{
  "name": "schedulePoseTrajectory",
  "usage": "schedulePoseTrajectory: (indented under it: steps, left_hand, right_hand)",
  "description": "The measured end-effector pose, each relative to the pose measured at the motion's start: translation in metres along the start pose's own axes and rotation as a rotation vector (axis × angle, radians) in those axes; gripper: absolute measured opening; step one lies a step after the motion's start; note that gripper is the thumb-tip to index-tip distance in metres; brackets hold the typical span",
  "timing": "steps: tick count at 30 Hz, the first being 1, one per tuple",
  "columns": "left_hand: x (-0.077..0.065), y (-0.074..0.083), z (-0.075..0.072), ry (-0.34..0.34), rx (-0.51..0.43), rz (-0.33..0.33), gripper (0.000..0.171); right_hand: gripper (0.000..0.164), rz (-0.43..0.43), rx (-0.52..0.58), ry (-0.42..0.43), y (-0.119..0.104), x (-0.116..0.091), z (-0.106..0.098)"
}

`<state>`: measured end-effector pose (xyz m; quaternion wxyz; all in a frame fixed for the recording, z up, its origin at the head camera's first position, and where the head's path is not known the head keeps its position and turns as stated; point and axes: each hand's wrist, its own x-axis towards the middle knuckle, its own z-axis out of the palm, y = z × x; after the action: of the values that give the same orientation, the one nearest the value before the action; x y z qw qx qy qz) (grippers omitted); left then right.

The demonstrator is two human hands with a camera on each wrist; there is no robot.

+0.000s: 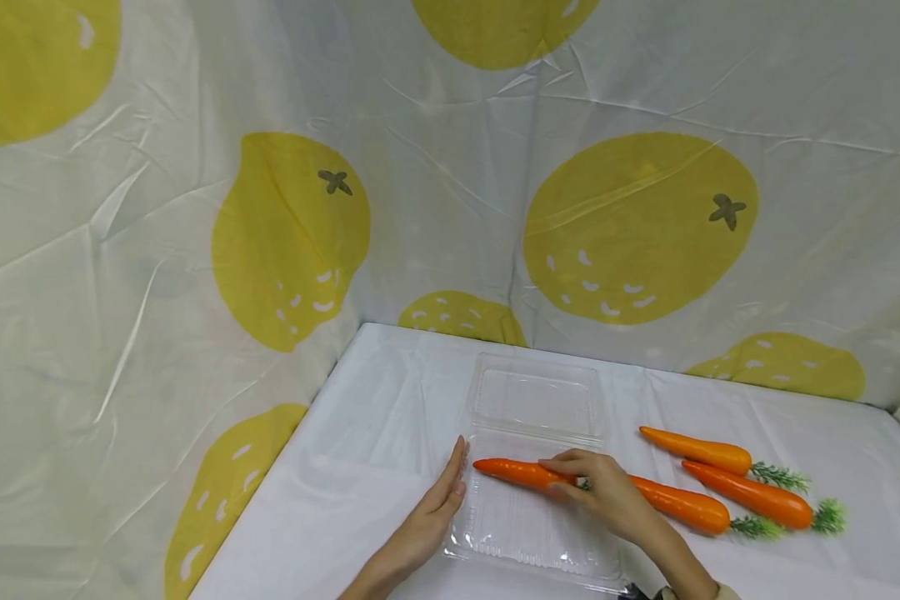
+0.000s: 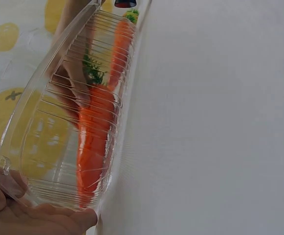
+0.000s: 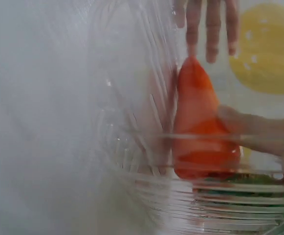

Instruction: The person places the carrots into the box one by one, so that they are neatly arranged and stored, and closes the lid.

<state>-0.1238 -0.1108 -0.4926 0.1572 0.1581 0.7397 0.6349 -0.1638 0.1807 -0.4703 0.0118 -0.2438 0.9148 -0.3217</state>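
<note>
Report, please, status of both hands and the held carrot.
Right hand grips carrot inside clear container. Left hand touches container's left side. Three other carrots lie rightward; no obstruction apparent.

Carrot point(image 1: 516, 472) in the right fingers point(image 1: 570, 463): red-orange. Carrots point(image 1: 757, 497) right of those fingers: two red-orange, one lighter orange; leaves point(image 1: 828, 517), green. Box point(image 1: 510, 525) at the left fingers point(image 1: 446, 473): clear, ribbed. Cloth point(image 1: 390, 417) below both: white. Curtain point(image 1: 450, 183) beyond: whitish, printed with yellow lemons point(image 1: 630, 208), white flecks point(image 1: 610, 308), dark crosses point(image 1: 727, 211).
</note>
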Motion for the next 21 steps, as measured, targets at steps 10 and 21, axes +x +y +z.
schedulePoseTrajectory:
  steps: [10, 21]
  left_hand:
    - [0.0, -0.002, 0.0, 0.014, 0.007, -0.001, 0.063]
    - [0.001, -0.003, 0.0, 0.004, 0.011, -0.006, 0.064]
  right_hand:
    - [0.031, 0.089, -0.016, 0.008, -0.003, 0.004, 0.01]
    - [0.031, 0.032, -0.086, 0.085, -0.005, -0.001, 0.014]
